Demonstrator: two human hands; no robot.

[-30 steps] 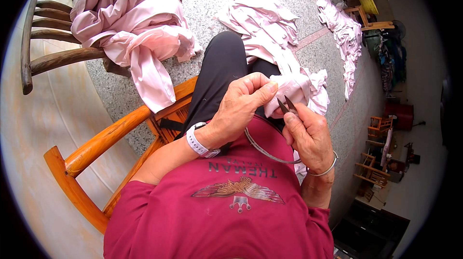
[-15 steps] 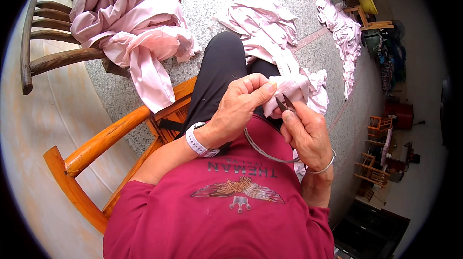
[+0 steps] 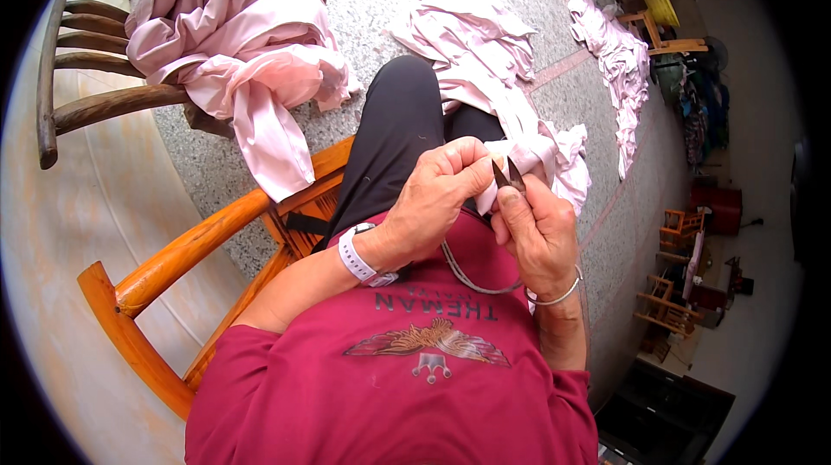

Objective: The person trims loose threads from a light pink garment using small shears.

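Note:
My left hand (image 3: 437, 196) pinches an edge of pale pink fabric (image 3: 530, 151) between thumb and fingers, above my lap. In my right hand (image 3: 541, 227) is a small pair of dark thread snips (image 3: 509, 177), their two pointed blades apart and turned away from me. The blade tips stand close to my left thumb, over the cloth. My right fingers also lie against the fabric; whether they grip it I cannot tell. From my hands the cloth runs over my knee to a crumpled heap (image 3: 472, 36) on the floor.
An orange wooden chair arm (image 3: 190, 240) curves at my left. Beyond it, a brown wooden chair (image 3: 112, 110) bears a big pile of pink fabric (image 3: 234, 32). More pink cloth (image 3: 610, 58) trails over the speckled floor (image 3: 554, 101) at right, near wooden stools (image 3: 671, 305).
Both hands have shifted slightly, and the snips have turned more upright, their tips closer to my left thumb. The cord at my waist has moved a little.

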